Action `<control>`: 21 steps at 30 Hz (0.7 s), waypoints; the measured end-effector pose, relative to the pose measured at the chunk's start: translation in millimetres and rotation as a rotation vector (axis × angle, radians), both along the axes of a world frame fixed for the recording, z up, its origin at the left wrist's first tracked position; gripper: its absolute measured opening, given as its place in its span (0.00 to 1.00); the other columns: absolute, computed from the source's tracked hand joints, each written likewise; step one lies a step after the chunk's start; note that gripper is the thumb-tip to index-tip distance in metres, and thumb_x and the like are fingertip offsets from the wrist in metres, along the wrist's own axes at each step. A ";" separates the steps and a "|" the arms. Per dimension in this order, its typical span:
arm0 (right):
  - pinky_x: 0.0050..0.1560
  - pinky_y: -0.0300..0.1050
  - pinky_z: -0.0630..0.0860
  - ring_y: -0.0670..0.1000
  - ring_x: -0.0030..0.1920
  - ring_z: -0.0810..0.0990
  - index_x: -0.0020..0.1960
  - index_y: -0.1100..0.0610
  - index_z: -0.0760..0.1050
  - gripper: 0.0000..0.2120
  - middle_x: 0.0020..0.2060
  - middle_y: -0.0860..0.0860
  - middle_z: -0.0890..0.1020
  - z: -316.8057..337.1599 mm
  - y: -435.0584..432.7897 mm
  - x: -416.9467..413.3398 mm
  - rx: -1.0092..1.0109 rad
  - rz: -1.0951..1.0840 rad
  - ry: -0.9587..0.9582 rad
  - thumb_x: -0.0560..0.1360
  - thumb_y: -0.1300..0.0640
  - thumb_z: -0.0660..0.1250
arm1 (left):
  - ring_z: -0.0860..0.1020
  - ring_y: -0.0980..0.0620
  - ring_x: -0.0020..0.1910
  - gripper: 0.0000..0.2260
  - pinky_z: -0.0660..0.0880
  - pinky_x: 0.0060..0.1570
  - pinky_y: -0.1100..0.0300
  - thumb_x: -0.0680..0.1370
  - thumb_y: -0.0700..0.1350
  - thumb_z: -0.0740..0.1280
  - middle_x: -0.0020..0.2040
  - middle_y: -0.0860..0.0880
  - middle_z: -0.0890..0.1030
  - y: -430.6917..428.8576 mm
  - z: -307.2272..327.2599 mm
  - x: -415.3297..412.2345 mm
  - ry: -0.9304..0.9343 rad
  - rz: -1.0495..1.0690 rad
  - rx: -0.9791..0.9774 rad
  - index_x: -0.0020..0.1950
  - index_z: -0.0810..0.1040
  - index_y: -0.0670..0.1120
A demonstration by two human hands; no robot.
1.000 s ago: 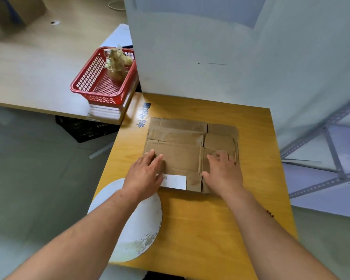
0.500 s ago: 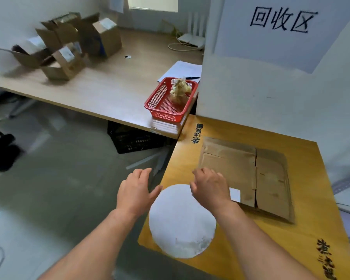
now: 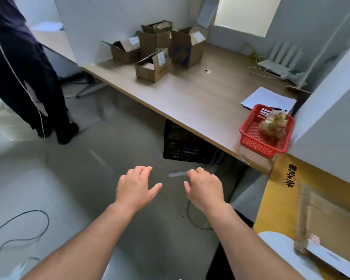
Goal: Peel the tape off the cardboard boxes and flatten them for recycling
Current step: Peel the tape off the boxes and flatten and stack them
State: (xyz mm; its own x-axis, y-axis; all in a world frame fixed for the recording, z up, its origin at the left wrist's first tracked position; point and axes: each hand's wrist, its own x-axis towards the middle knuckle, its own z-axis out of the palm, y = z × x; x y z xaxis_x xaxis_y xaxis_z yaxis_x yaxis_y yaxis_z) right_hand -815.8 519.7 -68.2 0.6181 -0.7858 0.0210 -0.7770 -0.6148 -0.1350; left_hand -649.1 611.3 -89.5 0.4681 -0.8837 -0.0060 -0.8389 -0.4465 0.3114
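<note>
L hand [image 3: 136, 186], R hand [image 3: 204, 188] — over floor [image 3: 85, 178]

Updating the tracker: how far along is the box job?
Done: one flattened box lies on the yellow table; a wad, likely tape, sits in the red basket. In hand: nothing, left hand and right hand hover empty. Left: several open boxes standing on the long desk.
</note>
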 end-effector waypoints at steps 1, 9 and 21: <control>0.46 0.46 0.65 0.56 0.52 0.77 0.58 0.56 0.72 0.13 0.52 0.52 0.76 1.5 -1.4 13.1 -0.010 0.018 0.002 0.80 0.50 0.56 | 0.74 0.45 0.62 0.28 0.69 0.58 0.52 0.76 0.60 0.66 0.65 0.49 0.75 1.3 0.8 13.3 0.002 0.019 -0.003 0.71 0.71 0.46; 0.48 0.46 0.68 0.54 0.51 0.76 0.60 0.54 0.71 0.13 0.53 0.51 0.76 10.5 -40.3 106.9 -0.036 0.090 0.011 0.81 0.50 0.54 | 0.69 0.49 0.67 0.29 0.64 0.63 0.55 0.78 0.62 0.62 0.69 0.52 0.70 -22.2 3.7 91.3 0.009 0.101 -0.041 0.74 0.66 0.49; 0.53 0.48 0.72 0.55 0.51 0.77 0.61 0.54 0.72 0.14 0.55 0.51 0.76 14.2 -185.3 260.9 0.027 0.140 -0.059 0.81 0.50 0.54 | 0.66 0.50 0.69 0.29 0.62 0.66 0.56 0.78 0.62 0.60 0.71 0.53 0.68 -160.8 22.5 231.4 -0.038 0.127 -0.015 0.75 0.63 0.50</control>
State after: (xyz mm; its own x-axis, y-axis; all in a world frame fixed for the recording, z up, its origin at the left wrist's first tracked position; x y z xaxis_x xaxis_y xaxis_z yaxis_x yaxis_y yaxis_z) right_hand -554.9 334.4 -54.0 0.7200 -0.6927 0.0408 -0.6741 -0.7122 -0.1959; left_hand -417.7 450.6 -67.0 0.5757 -0.8172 0.0269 -0.7874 -0.5451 0.2880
